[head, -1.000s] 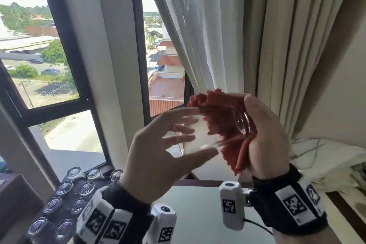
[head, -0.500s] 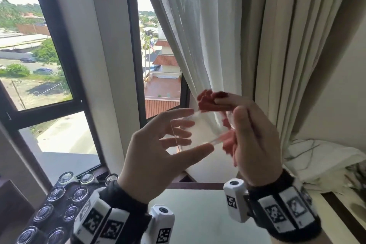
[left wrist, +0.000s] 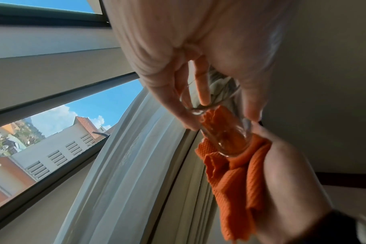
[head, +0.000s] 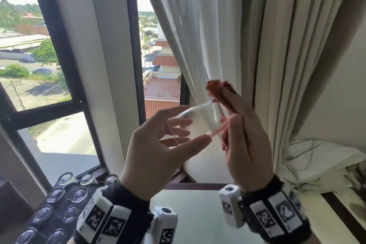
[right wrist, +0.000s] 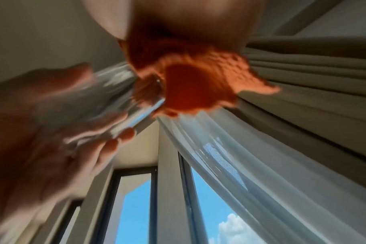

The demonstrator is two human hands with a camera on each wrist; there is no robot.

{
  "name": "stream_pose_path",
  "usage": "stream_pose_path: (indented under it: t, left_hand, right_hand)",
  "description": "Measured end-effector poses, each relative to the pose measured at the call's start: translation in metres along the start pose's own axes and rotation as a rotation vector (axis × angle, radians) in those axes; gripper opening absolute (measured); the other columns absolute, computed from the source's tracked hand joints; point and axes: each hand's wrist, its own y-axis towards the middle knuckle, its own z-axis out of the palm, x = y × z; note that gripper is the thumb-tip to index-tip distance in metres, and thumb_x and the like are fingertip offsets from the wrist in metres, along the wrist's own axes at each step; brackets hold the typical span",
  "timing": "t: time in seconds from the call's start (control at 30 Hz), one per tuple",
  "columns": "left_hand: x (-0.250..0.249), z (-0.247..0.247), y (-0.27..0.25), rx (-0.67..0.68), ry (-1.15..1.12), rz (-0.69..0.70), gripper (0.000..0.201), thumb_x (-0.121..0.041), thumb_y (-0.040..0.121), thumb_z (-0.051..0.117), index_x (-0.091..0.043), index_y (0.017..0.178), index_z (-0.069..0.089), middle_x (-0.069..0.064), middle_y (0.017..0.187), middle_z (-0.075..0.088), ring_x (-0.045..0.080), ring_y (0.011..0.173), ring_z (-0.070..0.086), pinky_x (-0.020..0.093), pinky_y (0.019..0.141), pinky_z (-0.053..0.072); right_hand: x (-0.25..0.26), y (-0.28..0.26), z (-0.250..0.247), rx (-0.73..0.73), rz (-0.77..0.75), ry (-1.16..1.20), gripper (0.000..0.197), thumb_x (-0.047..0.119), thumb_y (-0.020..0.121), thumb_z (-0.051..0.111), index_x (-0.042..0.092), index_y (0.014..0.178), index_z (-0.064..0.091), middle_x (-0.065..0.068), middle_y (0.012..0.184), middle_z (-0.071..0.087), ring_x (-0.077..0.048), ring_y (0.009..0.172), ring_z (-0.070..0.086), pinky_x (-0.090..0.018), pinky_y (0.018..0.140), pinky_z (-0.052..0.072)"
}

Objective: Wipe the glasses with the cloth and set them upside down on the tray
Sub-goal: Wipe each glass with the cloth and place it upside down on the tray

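- Fingers of left hand (head: 158,156) curl round the clear glass (head: 195,123), thumb under, fingertips (left wrist: 205,97) on the wall; glass is held in the air, lying sideways, well above the table (head: 198,214). Biggest risk: smooth wall, light grip, so a hard twist from the cloth could slip it out and it drops and breaks.
- Right hand (head: 243,140) pinches the orange cloth (left wrist: 236,175) against the far end of the glass, fingers closed on cloth. Push too hard and the glass gets shoved out of the left hand.
- Tray (head: 61,216) at lower left already carries upside-down glasses (head: 57,194), packed near each other; careless set-down could knock one.
- Sheer curtain (head: 190,45) hangs just behind the hands; cloth or glass could snag it.
- Right wrist view blurred, so exact cloth contact can't be told.
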Motion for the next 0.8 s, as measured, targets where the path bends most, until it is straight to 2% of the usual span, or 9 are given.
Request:
stream_pose_path:
  t: [0.07,0.13,0.17,0.23,0.33,0.47,0.6,0.7,0.8]
  left_hand:
    - [-0.004,-0.001,-0.003,0.031,-0.012,0.019,0.066,-0.031,0.063,0.098,-0.033,0.124,0.073,-0.004,0.111,0.079,0.025,0.099,0.077,0.031,0.081,0.064]
    - [-0.004,0.001,-0.006,0.028,-0.020,0.037,0.068,-0.028,0.062,0.097,-0.029,0.125,0.072,-0.002,0.111,0.079,0.027,0.099,0.076,0.030,0.081,0.064]
    - [-0.003,0.004,-0.006,0.013,-0.030,0.044,0.068,-0.028,0.062,0.096,-0.028,0.125,0.072,-0.002,0.111,0.079,0.027,0.099,0.076,0.030,0.081,0.064]
    - [0.002,0.010,-0.006,-0.030,-0.070,0.047,0.067,-0.029,0.063,0.096,-0.027,0.125,0.070,0.000,0.112,0.079,0.028,0.101,0.076,0.032,0.084,0.064]
    - [0.008,0.020,-0.003,-0.070,-0.102,-0.044,0.065,-0.032,0.065,0.095,-0.026,0.123,0.066,-0.001,0.113,0.079,0.022,0.104,0.077,0.041,0.086,0.065]
    - [0.004,0.030,-0.001,0.057,0.012,-0.180,0.066,-0.045,0.065,0.094,-0.028,0.121,0.062,-0.015,0.106,0.078,0.002,0.100,0.074,0.018,0.073,0.060]
    - [-0.010,0.035,0.004,0.188,0.046,-0.222,0.055,-0.049,0.075,0.087,-0.026,0.120,0.066,-0.013,0.101,0.080,0.003,0.095,0.075,0.018,0.076,0.057]
    - [-0.020,0.037,0.008,0.227,-0.133,-0.283,0.049,-0.042,0.081,0.082,-0.014,0.120,0.068,-0.003,0.099,0.082,0.012,0.093,0.078,0.022,0.081,0.059]
    - [-0.017,0.036,0.016,0.174,-0.269,-0.367,0.055,-0.050,0.089,0.079,-0.008,0.123,0.069,0.009,0.109,0.080,0.027,0.108,0.076,0.046,0.100,0.056]
  right_hand:
    - [0.005,0.013,-0.013,0.012,0.096,0.125,0.036,0.018,0.108,0.032,0.016,0.131,0.060,-0.008,0.113,0.072,-0.021,0.078,0.070,-0.045,0.055,0.056]
    - [0.009,0.016,-0.020,0.015,0.259,0.349,0.041,0.025,0.108,0.030,0.007,0.123,0.064,-0.019,0.108,0.073,-0.044,0.087,0.069,-0.055,0.068,0.057]
    - [0.011,0.014,-0.019,0.008,0.348,0.466,0.045,0.028,0.108,0.030,0.004,0.122,0.064,-0.024,0.107,0.072,-0.046,0.091,0.069,-0.051,0.074,0.056]
    - [0.016,0.007,-0.011,-0.046,0.500,0.587,0.047,0.036,0.106,0.033,0.007,0.121,0.066,-0.027,0.104,0.071,-0.043,0.090,0.067,-0.045,0.076,0.053]
    - [0.014,-0.011,0.004,-0.112,0.599,0.594,0.042,0.044,0.106,0.036,0.021,0.123,0.066,-0.023,0.114,0.070,-0.045,0.106,0.067,-0.061,0.097,0.050]
    - [0.009,-0.013,0.008,-0.158,0.495,0.473,0.037,0.038,0.108,0.035,0.037,0.141,0.050,-0.007,0.131,0.066,-0.032,0.120,0.064,-0.059,0.103,0.048]
    - [0.016,-0.007,-0.003,-0.153,0.345,0.394,0.032,0.021,0.108,0.033,0.030,0.137,0.044,-0.006,0.124,0.069,-0.033,0.101,0.072,-0.052,0.082,0.060]
    - [0.019,-0.012,-0.012,-0.158,0.308,0.244,0.022,0.029,0.105,0.040,0.038,0.118,0.056,-0.011,0.102,0.071,-0.042,0.057,0.063,-0.056,0.045,0.053]
    - [0.018,-0.024,-0.014,-0.176,0.223,0.033,0.021,0.027,0.107,0.042,0.032,0.118,0.059,-0.004,0.089,0.069,-0.038,0.046,0.056,-0.048,0.035,0.045]
